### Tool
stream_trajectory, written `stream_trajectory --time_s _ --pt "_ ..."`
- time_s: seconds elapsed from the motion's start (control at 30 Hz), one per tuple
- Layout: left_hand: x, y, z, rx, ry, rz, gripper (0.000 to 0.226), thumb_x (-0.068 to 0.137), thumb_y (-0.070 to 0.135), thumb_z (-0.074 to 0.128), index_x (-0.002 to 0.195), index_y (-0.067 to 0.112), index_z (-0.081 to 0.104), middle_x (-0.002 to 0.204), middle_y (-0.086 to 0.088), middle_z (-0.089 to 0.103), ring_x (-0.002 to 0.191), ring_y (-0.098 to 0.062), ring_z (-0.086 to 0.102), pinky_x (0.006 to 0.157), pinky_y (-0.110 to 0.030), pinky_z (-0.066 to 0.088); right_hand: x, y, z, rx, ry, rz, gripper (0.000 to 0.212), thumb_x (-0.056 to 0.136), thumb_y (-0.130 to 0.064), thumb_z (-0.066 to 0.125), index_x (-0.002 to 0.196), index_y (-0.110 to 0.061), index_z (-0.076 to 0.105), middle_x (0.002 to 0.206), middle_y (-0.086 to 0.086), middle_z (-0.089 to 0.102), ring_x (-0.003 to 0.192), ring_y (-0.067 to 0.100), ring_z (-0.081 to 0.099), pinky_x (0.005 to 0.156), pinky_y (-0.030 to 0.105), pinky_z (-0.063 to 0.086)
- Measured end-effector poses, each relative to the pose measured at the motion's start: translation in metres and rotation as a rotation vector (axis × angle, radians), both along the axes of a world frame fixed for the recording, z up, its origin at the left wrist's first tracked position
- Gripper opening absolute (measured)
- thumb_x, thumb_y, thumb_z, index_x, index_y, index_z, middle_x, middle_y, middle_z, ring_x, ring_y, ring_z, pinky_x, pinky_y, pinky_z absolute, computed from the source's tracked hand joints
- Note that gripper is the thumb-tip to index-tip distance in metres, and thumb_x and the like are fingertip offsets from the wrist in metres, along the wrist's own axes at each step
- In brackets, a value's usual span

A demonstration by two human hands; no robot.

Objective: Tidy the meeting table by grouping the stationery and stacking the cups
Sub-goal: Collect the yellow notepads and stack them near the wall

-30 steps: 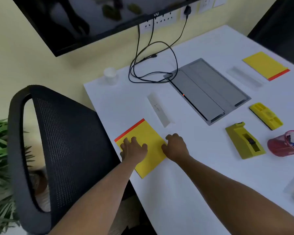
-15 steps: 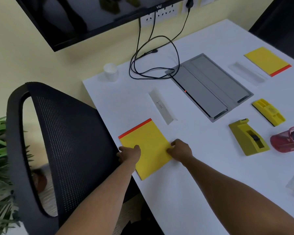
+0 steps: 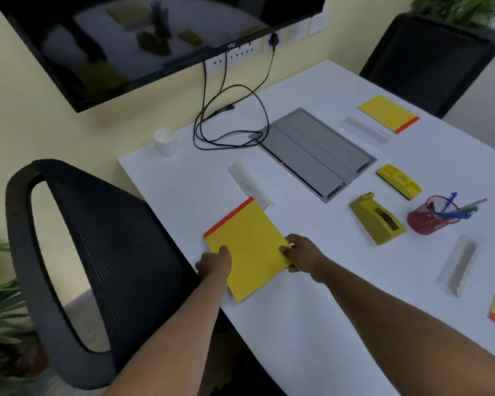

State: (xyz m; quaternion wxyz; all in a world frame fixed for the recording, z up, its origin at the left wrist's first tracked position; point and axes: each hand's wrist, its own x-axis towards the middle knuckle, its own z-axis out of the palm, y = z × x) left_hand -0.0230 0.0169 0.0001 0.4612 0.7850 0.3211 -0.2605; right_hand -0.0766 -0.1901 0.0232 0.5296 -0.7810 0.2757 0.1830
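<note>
Gathering stationery: left hand (image 3: 215, 262) and right hand (image 3: 302, 257) pinching notepad (image 3: 247, 247) edges; next, carrying toward three o'clock.

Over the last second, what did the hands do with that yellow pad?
Both hands slid off the top of the yellow notepad to its edges: the left hand now grips the left side, the right hand the right side. The pad looks lifted slightly. The paper cup, tape dispenser and pen holder stayed put.
</note>
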Motion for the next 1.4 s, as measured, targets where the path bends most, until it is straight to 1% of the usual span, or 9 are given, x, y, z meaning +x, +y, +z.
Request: stream_trajectory --time_s 0.1,0.23,0.43,0.6,0.77,0.9,1.03,1.17,1.4 --pt "-0.013 -0.009 0.008 -0.027 -0.059 -0.085 0.05 0.094 0.035 0.046 0.133 0.004 0.049 0.132 -0.018 0.053 0.108 -0.035 0.057 0.091 -0.042 0.051 -0.02 -0.007 0.012 0.046 -0.063 -0.076 0.009 0.099 -0.022 0.055 0.095 -0.016 0.059 0.091 0.01 0.06 0.073 0.024 0.061 0.072 0.037 0.06" --pt "-0.03 -0.03 0.014 0.016 -0.167 -0.31 0.051 0.1 0.042 0.042 0.136 0.005 0.046 0.129 -0.018 0.056 0.112 -0.038 0.057 0.095 -0.047 0.049 -0.053 -0.024 0.023 0.074 -0.153 -0.195 0.011 0.1 -0.021 0.055 0.096 -0.012 0.06 0.087 0.011 0.059 0.076 0.026 0.061 0.077 0.042 0.061" --pt "-0.074 -0.083 0.014 -0.194 -0.196 -0.432 0.057 0.101 0.049 0.042 0.144 0.012 0.043 0.137 -0.014 0.055 0.12 -0.035 0.054 0.099 -0.045 0.046 -0.122 -0.06 0.035 0.101 -0.243 -0.373 0.01 0.1 -0.019 0.053 0.096 -0.013 0.059 0.089 0.011 0.061 0.078 0.024 0.062 0.079 0.044 0.06" --pt "-0.117 -0.126 0.02 -0.266 -0.267 -0.571 0.036 0.1 0.045 0.046 0.12 0.017 0.057 0.115 -0.009 0.063 0.102 -0.032 0.059 0.091 -0.047 0.051 -0.194 -0.094 0.041 0.081 -0.267 -0.532 0.01 0.101 -0.02 0.051 0.097 -0.015 0.058 0.102 0.011 0.061 0.09 0.027 0.063 0.081 0.042 0.06" --pt "-0.169 -0.177 0.036 -0.298 -0.387 -0.723 0.024 0.101 0.039 0.047 0.098 0.017 0.057 0.099 -0.006 0.065 0.082 -0.022 0.057 0.07 -0.035 0.045 -0.277 -0.12 0.05 0.047 -0.314 -0.694 0.015 0.101 -0.019 0.05 0.105 -0.007 0.058 0.102 0.012 0.061 0.09 0.027 0.064 0.079 0.041 0.061" --pt "-0.224 -0.215 0.051 -0.321 -0.473 -0.827 0.025 0.102 0.036 0.046 0.104 0.014 0.057 0.098 -0.003 0.062 0.09 -0.027 0.057 0.074 -0.034 0.041 -0.348 -0.133 0.055 0.001 -0.348 -0.842 0.016 0.102 -0.018 0.048 0.108 -0.007 0.058 0.103 0.012 0.061 0.083 0.023 0.066 0.074 0.036 0.062" --pt "-0.287 -0.247 0.077 -0.353 -0.598 -0.893 0.017 0.102 0.033 0.046 0.102 0.018 0.054 0.096 0.002 0.059 0.091 -0.025 0.056 0.076 -0.034 0.042 -0.418 -0.144 0.061 0.05 -0.346 -0.968 0.02 0.103 -0.019 0.046 0.116 -0.008 0.056 0.111 0.012 0.06 0.089 0.025 0.065 0.07 0.029 0.061" --pt "-0.352 -0.276 0.104 -0.383 -0.697 -0.976 0.022 0.103 0.035 0.044 0.104 0.015 0.054 0.099 -0.001 0.061 0.091 -0.026 0.056 0.079 -0.036 0.045 -0.489 -0.155 0.081 0.081 -0.358 -1.06 0.023 0.104 -0.018 0.044 0.121 -0.013 0.058 0.111 0.008 0.063 0.091 0.023 0.067 0.069 0.026 0.06" --pt "-0.464 -0.354 0.17 -0.542 -0.815 -1.087 0.026 0.104 0.033 0.041 0.112 0.013 0.055 0.101 0.002 0.059 0.095 -0.025 0.056 0.083 -0.037 0.045 -0.611 -0.186 0.136 0.055 -0.562 -1.216 0.02 0.103 -0.016 0.044 0.109 -0.022 0.062 0.109 0.003 0.069 0.092 0.018 0.071 0.065 0.023 0.059"
